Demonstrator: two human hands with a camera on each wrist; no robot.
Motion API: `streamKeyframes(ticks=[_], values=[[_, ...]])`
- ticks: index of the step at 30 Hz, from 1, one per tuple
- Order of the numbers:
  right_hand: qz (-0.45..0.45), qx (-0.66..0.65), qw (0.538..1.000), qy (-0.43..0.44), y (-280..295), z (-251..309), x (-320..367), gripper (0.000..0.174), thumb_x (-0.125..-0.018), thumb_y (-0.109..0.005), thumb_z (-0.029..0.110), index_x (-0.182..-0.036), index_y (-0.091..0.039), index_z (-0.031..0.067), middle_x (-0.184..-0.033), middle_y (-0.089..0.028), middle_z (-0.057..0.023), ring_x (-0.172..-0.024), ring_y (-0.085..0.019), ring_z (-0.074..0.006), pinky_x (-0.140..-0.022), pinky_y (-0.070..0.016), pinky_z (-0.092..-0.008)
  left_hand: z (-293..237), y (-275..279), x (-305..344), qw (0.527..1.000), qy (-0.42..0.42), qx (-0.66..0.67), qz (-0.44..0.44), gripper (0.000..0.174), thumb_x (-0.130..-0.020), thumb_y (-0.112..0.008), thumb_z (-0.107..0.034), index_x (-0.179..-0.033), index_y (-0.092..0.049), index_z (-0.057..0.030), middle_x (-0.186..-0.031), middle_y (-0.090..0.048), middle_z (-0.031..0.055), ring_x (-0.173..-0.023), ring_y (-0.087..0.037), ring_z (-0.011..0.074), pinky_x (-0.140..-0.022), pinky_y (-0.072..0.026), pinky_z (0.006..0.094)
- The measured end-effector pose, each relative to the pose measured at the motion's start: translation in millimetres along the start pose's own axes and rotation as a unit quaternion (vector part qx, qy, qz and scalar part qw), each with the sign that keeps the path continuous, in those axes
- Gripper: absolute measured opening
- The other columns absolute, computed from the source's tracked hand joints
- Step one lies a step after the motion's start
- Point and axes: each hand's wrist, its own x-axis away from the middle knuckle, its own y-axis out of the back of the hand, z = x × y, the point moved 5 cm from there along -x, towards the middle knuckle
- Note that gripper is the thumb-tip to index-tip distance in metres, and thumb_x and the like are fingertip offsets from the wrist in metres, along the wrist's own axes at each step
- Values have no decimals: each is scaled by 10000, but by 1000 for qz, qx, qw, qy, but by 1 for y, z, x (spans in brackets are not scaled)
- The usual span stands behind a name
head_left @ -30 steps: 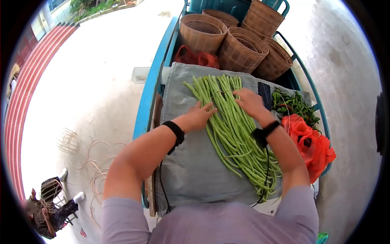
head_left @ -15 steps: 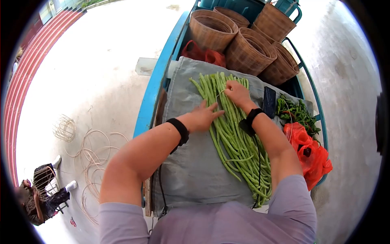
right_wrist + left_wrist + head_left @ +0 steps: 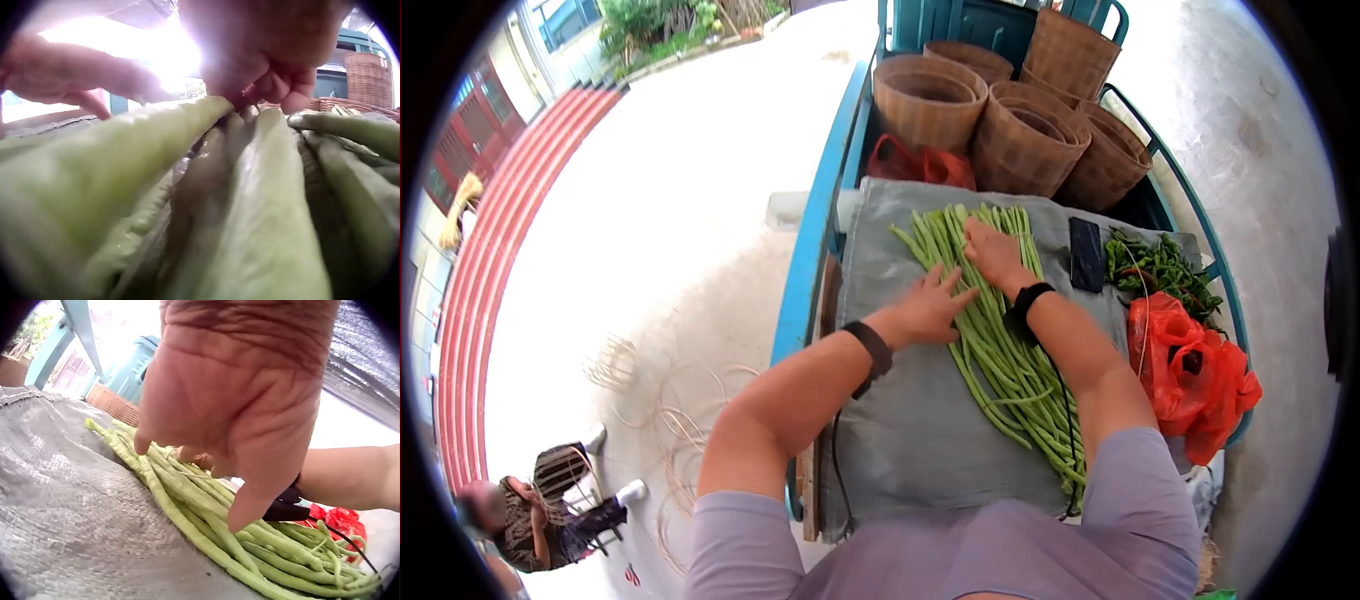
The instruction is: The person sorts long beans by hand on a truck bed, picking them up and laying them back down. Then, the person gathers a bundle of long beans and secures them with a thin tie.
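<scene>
A thick bundle of long green beans [image 3: 1025,385] lies lengthwise on a grey cloth [image 3: 900,440]. Across its upper part runs a thin pale tie [image 3: 190,474]. My right hand [image 3: 997,258] is over the bundle near that end, its curled fingers pinching the tie down among the beans; the fingertips are partly hidden. At the bundle's left side my left hand [image 3: 925,308] rests with spread, fairly straight fingers reaching onto the beans. In the left wrist view, the left palm [image 3: 231,406] hangs over the beans with the thumb pointing down at them.
Woven baskets [image 3: 1030,150] stand stacked at the back of the blue cart [image 3: 825,230]. A black phone [image 3: 1086,255], green peppers [image 3: 1165,275] and a red plastic bag [image 3: 1185,375] lie right of the beans. At lower left, a person [image 3: 525,520] sits near coiled strips [image 3: 675,425].
My right hand has moved left from the bundle's right edge to its upper middle, fingers now curled in. My left hand stays at the left side. The head view has shifted.
</scene>
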Motion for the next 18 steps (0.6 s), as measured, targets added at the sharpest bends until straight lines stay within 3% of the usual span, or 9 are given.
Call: streamKeyframes(ticks=[2, 3, 6, 9, 12, 18], values=[[16, 19, 999, -20, -2, -1, 0, 190, -813, -559, 202, -964, -483, 115, -906, -611, -131, -828, -589, -370, -646, -427, -505, -8, 5, -4, 1000, -20, 19, -11, 868, -726, -693, -316, -1472, -259, -225, -1494, -244, 216, -1375, -203, 455, -1054, -287, 569], [34, 30, 998, -33, 7, 3, 0, 168, -817, -564, 207, -941, -492, 121, -908, -618, -127, -800, -585, -379, -645, -429, -508, -18, 14, -4, 1000, 2, 21, 10, 866, -732, -695, -320, -1470, -257, -212, -1496, -233, 216, -1401, -177, 412, -1068, -266, 540], [68, -9, 995, -78, 11, -5, -2, 172, -805, -576, 191, -942, -500, 118, -895, -617, -124, -780, -587, -369, -656, -445, -485, -35, 18, -10, 1000, -3, 29, -2, 836, -741, -696, -324, -1459, -284, -205, -1505, -225, 194, -1404, -170, 403, -1062, -257, 536], [77, -106, 991, -17, 14, -11, -3, 97, -796, -569, 178, -870, -558, 116, -857, -599, -119, -781, -582, -349, -676, -450, -467, -34, 10, -29, 999, -1, 25, 28, 798, -740, -703, -332, -1434, -339, -186, -1519, -203, 187, -1416, -154, 378, -1055, -243, 544], [116, -105, 987, 23, 14, -11, 0, 83, -785, -589, 173, -837, -585, 108, -867, -589, -108, -796, -582, -340, -683, -454, -456, -42, 9, -34, 997, 21, 38, 62, 732, -793, -650, -405, -1421, -372, -153, -1499, -264, 161, -1386, -224, 363, -1065, -230, 554], [168, 43, 980, 93, 23, 31, -4, 104, -751, -643, 157, -840, -637, 103, -908, -600, -113, -837, -604, -341, -698, -478, -429, -49, -28, -37, 990, -75, -65, -97, 674, -864, -496, -567, -1343, -493, -95, -1406, -424, 98, -1322, -308, 341, -1122, -154, 510]])
